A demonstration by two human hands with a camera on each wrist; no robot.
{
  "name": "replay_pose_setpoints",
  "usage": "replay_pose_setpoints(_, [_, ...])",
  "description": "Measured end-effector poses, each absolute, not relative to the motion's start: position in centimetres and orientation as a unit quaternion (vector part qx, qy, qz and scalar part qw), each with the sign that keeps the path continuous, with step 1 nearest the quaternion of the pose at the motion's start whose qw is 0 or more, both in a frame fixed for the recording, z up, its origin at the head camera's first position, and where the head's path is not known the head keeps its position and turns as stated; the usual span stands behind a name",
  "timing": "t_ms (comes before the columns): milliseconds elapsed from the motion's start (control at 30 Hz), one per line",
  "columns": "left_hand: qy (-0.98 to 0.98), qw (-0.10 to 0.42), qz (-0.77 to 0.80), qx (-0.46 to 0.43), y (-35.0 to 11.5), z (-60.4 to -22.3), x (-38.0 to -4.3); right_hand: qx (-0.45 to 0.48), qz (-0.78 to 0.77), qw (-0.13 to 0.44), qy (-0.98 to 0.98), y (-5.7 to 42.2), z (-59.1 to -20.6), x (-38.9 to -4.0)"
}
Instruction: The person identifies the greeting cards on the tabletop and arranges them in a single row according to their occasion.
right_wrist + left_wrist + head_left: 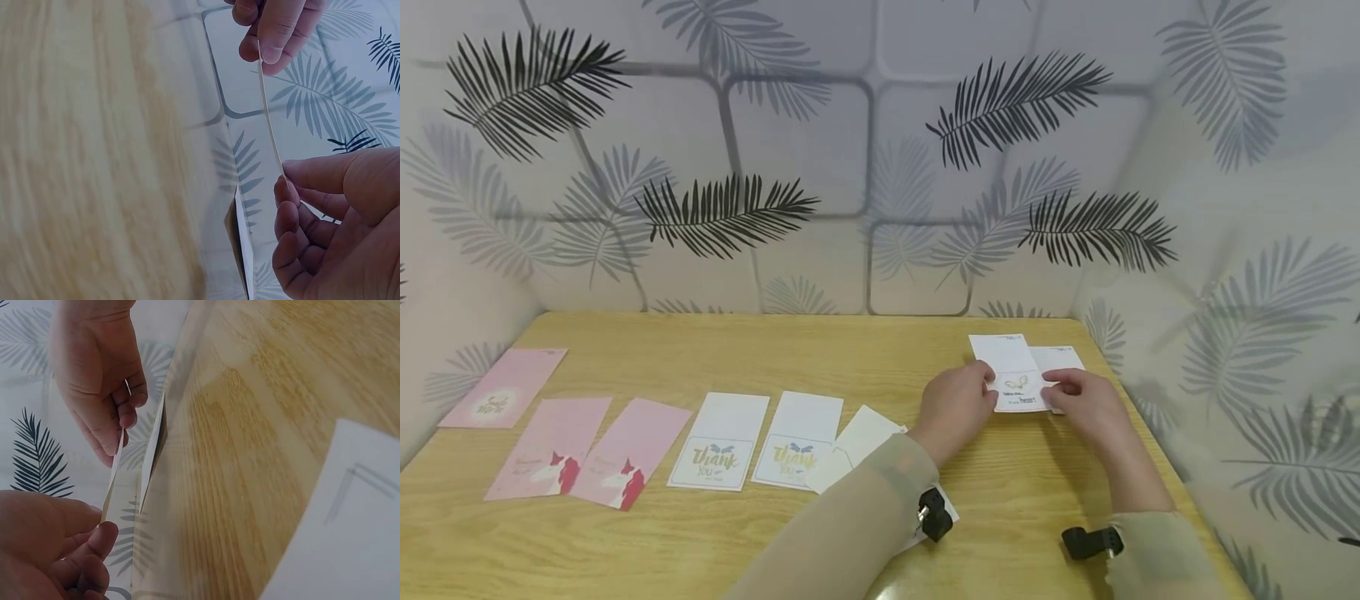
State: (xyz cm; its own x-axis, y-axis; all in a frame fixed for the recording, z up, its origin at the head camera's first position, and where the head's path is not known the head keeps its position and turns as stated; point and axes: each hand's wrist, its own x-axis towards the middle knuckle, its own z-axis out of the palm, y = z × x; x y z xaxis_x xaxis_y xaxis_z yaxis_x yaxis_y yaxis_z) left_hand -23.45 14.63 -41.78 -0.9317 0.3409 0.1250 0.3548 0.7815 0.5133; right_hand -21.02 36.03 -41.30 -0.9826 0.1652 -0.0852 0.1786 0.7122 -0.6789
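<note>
Toward the right end of the table, both hands hold a white greeting card [1009, 360] with a gold drawing and small lettering on its lower half. My left hand [953, 410] pinches the card's left edge between thumb and fingers. At the opposite edge, my right hand [1092, 407] pinches it the same way. Both wrist views show the card [112, 481] edge-on, slightly bowed and raised above the table. Another white card [1058, 360] lies just behind and to the right, partly covered by the held one and the right hand.
Pink cards [505, 387] lie at the left of the wooden table [865, 350]. Two white "Thank you" cards [718, 433] sit mid-table, beside a cream card [861, 437] partly behind the left sleeve. A patterned wall [917, 192] borders the back and right edges.
</note>
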Motion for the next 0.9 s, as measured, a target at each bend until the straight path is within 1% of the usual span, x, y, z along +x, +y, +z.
replay_pose_setpoints(533, [-0.951,0.021,-0.244,-0.188,15.0,-43.1,-23.9,0.093,-0.350,0.010,0.932,35.7,-41.5,-21.1])
replay_pose_setpoints(900, [-0.955,0.023,-0.224,-0.195,15.2,-43.4,-24.0,0.084,-0.352,0.023,0.932,35.9,-41.7,-21.1])
